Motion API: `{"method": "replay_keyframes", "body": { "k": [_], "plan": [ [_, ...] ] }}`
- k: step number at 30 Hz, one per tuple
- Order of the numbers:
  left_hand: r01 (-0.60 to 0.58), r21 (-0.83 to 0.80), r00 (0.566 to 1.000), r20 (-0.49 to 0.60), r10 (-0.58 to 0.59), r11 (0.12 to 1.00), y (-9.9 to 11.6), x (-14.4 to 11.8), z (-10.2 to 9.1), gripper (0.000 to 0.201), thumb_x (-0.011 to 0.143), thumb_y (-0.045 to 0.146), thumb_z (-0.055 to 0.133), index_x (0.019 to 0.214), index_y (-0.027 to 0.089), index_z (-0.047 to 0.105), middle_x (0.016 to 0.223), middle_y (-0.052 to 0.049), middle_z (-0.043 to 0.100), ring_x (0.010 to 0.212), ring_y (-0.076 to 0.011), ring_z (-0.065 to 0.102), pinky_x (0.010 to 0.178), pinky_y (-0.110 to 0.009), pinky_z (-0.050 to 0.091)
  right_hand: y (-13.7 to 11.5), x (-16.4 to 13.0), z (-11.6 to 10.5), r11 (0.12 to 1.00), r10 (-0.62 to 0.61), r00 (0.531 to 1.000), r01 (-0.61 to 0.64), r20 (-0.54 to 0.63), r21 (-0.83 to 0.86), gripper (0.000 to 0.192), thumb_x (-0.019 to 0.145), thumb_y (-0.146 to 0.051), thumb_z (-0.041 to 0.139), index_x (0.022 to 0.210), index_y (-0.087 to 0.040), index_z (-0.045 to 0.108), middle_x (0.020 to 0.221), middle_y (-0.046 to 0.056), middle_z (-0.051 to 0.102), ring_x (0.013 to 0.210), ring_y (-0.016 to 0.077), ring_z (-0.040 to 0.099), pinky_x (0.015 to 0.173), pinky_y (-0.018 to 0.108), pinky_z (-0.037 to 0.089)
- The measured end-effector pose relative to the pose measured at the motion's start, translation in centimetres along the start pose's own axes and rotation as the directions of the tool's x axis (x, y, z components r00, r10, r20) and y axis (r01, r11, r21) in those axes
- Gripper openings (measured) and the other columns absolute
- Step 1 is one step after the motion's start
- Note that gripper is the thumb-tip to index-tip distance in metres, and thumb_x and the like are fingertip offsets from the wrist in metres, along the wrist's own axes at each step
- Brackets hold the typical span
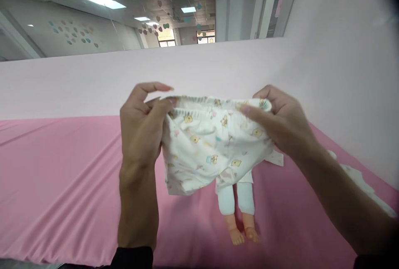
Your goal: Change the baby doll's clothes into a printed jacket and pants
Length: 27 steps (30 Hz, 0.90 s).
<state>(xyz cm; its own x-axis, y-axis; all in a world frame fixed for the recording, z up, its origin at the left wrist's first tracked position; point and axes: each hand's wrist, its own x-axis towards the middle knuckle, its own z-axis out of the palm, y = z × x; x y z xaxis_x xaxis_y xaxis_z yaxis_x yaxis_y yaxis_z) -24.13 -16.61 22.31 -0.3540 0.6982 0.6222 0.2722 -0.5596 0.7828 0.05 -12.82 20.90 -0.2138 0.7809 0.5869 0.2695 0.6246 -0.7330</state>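
Between my two hands hangs a small pair of white baby shorts (202, 148) with a print of little bears and an elastic waistband. My left hand (145, 123) pinches the waistband at its left end, index finger raised. At the other end my right hand (277, 115) grips the band, thumb laid along the front. The waistband is stretched sideways and its opening shows a little. Below and behind the shorts lies a doll (237, 206) in white trousers, bare feet toward me. Its upper body is hidden by the shorts.
A pink sheet (77, 186) covers the table surface. White cloth pieces (358, 177) lie at the right, partly behind my forearm. A low white wall (93, 86) runs along the back, and another wall (352, 86) rises at the right.
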Motion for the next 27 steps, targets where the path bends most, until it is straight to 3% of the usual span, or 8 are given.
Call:
{"method": "replay_keyframes", "body": {
  "k": [2, 6, 12, 15, 19, 23, 25, 27],
  "plan": [
    [-0.049, -0.03, 0.998, 0.032, 0.05, 0.998, 1.1, 1.0, 0.6, 0.02, 0.086, 0.02, 0.063, 0.106, 0.02, 0.064, 0.074, 0.004, 0.062, 0.053, -0.0049, 0.045, 0.049, -0.019, 0.032, -1.6, 0.4, -0.8, 0.993, -0.091, 0.987, 0.081, -0.13, -0.083, 0.037, 0.087, -0.056, 0.063, 0.094, -0.021, 0.058, 0.062, -0.008, 0.044, 0.051, 0.0051, 0.043, 0.049, 0.022, 0.03],
    [-0.056, -0.083, 0.996, 0.07, 0.062, 0.995, 1.0, 1.4, 1.9, 0.008, 0.083, 0.024, 0.067, 0.085, 0.016, 0.067, 0.067, 0.003, 0.06, 0.054, -0.0059, 0.049, 0.048, -0.018, 0.036, -1.9, 0.2, -1.7, 0.936, -0.25, 0.932, 0.164, -0.262, -0.312, 0.03, 0.089, -0.05, 0.063, 0.094, -0.021, 0.061, 0.07, -0.005, 0.052, 0.058, 0.0072, 0.049, 0.053, 0.024, 0.036],
    [0.105, 0.041, 0.954, 0.279, -0.113, 0.994, -0.7, -0.6, 3.9, 0.011, 0.082, 0.024, 0.064, 0.074, 0.016, 0.065, 0.065, 0.001, 0.059, 0.056, -0.0096, 0.054, 0.048, -0.02, 0.038, -0.4, -1.8, -0.9, 0.896, -0.263, 0.964, 0.232, -0.032, -0.379, 0.017, 0.093, -0.038, 0.061, 0.092, -0.022, 0.067, 0.093, 0.004, 0.066, 0.085, 0.0189, 0.061, 0.072, 0.034, 0.05],
    [0.066, 0.161, 0.904, 0.408, -0.127, 0.985, -0.8, -1.4, 4.7, 0.011, 0.083, 0.024, 0.06, 0.075, 0.016, 0.064, 0.065, 0.001, 0.058, 0.057, -0.0099, 0.052, 0.049, -0.02, 0.036, -1.1, -3.0, 0.2, 0.948, -0.158, 0.978, 0.189, 0.137, -0.257, 0.018, 0.095, -0.036, 0.056, 0.104, -0.024, 0.068, 0.099, 0.004, 0.068, 0.092, 0.02, 0.064, 0.076, 0.035, 0.053],
    [-0.028, 0.269, 0.89, 0.446, -0.098, 0.963, -0.7, -2.0, 5.2, 0.01, 0.081, 0.02, 0.057, 0.073, 0.017, 0.062, 0.063, 0.002, 0.055, 0.056, -0.0088, 0.047, 0.049, -0.022, 0.03, -1.3, -3.4, 1.0, 0.992, 0.014, 0.954, 0.024, 0.3, -0.121, 0.022, 0.095, -0.039, 0.056, 0.106, -0.024, 0.067, 0.096, 0.004, 0.068, 0.088, 0.0184, 0.064, 0.07, 0.03, 0.052],
    [-0.072, 0.311, 0.868, 0.488, -0.095, 0.948, -0.7, -2.0, 4.9, 0.015, 0.081, 0.023, 0.055, 0.068, 0.017, 0.058, 0.061, 0.002, 0.053, 0.055, -0.0087, 0.044, 0.049, -0.023, 0.026, -0.3, -2.6, 0.6, 0.962, 0.172, 0.844, -0.255, 0.508, 0.098, 0.034, 0.096, -0.048, 0.051, 0.089, -0.019, 0.067, 0.081, 0.004, 0.065, 0.073, 0.0148, 0.061, 0.063, 0.028, 0.051],
    [-0.085, 0.331, 0.861, 0.499, -0.098, 0.94, -0.6, -2.0, 4.9, 0.016, 0.081, 0.024, 0.055, 0.067, 0.017, 0.058, 0.062, 0.002, 0.053, 0.055, -0.0089, 0.043, 0.049, -0.024, 0.025, 0.6, -2.2, 0.1, 0.879, 0.233, 0.755, -0.434, 0.613, 0.2, 0.039, 0.097, -0.048, 0.048, 0.085, -0.016, 0.067, 0.08, 0.004, 0.066, 0.071, 0.0147, 0.061, 0.061, 0.028, 0.051],
    [-0.102, 0.364, 0.85, 0.515, -0.108, 0.926, -0.5, -2.0, 5.2, 0.017, 0.081, 0.023, 0.054, 0.066, 0.017, 0.057, 0.061, 0.002, 0.052, 0.055, -0.0087, 0.043, 0.05, -0.025, 0.025, 1.8, -1.8, 0.0, 0.846, 0.23, 0.642, -0.503, 0.731, 0.176, 0.033, 0.094, -0.044, 0.054, 0.084, -0.016, 0.069, 0.08, 0.004, 0.067, 0.07, 0.0147, 0.063, 0.059, 0.027, 0.052]
  ]
}}
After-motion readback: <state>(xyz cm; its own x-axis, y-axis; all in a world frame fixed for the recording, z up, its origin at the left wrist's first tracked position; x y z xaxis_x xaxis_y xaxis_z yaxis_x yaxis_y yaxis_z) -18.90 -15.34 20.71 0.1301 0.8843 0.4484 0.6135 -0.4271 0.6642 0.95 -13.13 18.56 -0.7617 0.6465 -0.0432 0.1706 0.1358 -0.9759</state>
